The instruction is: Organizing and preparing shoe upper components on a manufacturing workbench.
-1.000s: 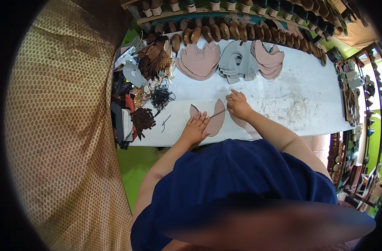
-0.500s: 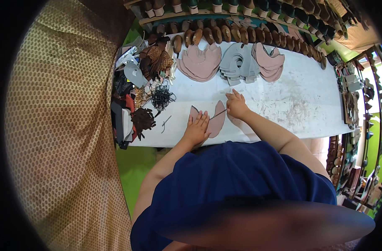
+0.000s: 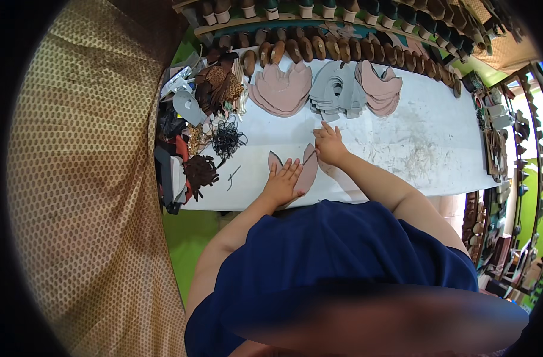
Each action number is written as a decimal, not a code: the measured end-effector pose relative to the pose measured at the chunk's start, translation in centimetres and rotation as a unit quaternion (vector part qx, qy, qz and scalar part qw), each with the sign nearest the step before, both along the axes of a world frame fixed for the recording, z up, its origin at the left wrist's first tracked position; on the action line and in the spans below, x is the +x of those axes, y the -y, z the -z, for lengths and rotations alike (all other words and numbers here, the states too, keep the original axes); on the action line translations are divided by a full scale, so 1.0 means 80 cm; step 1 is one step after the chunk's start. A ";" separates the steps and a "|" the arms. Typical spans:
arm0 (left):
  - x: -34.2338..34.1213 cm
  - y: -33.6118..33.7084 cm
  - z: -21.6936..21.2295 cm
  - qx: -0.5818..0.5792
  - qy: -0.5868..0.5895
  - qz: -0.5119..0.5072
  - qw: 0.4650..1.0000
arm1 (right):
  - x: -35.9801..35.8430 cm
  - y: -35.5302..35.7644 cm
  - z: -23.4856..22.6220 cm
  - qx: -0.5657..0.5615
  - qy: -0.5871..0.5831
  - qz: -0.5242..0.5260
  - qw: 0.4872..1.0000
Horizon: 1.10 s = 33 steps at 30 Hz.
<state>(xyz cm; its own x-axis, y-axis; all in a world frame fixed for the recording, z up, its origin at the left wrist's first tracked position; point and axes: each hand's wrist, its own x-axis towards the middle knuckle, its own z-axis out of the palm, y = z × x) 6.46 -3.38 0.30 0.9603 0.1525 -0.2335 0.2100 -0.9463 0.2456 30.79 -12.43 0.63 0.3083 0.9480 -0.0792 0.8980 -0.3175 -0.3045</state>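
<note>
A pink U-shaped shoe-upper piece (image 3: 308, 177) lies on the white table in front of me. My left hand (image 3: 281, 183) rests flat on it, fingers spread, covering its middle and part of its left side. A thin dark strip (image 3: 309, 156) runs along the inner edge of the piece's right arm up to my right hand (image 3: 330, 147). That hand is at the arm's tip, its lower fingers curled at the strip's end and a finger or two stretched forward. The exact grip is hidden. Left of the piece lie short dark strip offcuts (image 3: 233, 177).
Pink stacks (image 3: 279, 89) (image 3: 381, 89) and a grey stack (image 3: 325, 89) of cut pieces lie at the far side. Behind them stand rows of brown shoe lasts (image 3: 305, 49). Tangled black cord (image 3: 227, 141) and brown scraps (image 3: 200, 171) crowd the left end. A patterned curtain (image 3: 99, 178) hangs at left.
My right hand has moved slightly left and away from me, closer to the piece's tip. The strip that stretched across to it now lies along the inner edge. My left hand stays put.
</note>
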 end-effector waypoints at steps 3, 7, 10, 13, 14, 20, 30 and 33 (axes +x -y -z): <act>0.001 0.000 -0.001 -0.001 -0.002 -0.001 1.000 | -0.001 -0.010 0.002 0.018 0.005 0.001 1.000; 0.007 -0.001 -0.002 0.013 0.011 -0.003 1.000 | -0.002 -0.023 -0.009 -0.008 0.009 -0.014 1.000; 0.016 -0.004 -0.013 0.023 0.008 -0.008 1.000 | -0.003 -0.033 -0.011 -0.018 0.016 -0.024 0.999; 0.021 -0.006 -0.019 0.021 0.016 -0.013 1.000 | -0.005 -0.042 -0.017 -0.021 0.016 -0.032 0.999; 0.020 -0.006 -0.014 0.020 0.016 -0.015 1.000 | -0.006 -0.044 -0.019 -0.028 0.013 -0.034 0.999; 0.020 -0.005 0.002 0.035 0.068 0.003 0.997 | -0.001 -0.047 0.007 0.003 0.052 -0.033 0.998; 0.022 -0.005 0.008 0.018 0.051 -0.001 0.999 | 0.000 -0.059 -0.004 -0.013 0.026 -0.074 0.997; 0.025 -0.009 0.005 0.028 0.055 0.013 0.998 | -0.001 -0.061 -0.006 -0.027 0.025 -0.078 0.996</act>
<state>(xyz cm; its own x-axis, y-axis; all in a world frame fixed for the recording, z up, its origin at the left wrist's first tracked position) 8.47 -2.64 -0.07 0.9836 0.1361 -0.1181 0.1590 -0.9642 0.2124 30.70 -7.52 1.14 0.1614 0.9797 -0.1192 0.9517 -0.1865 -0.2439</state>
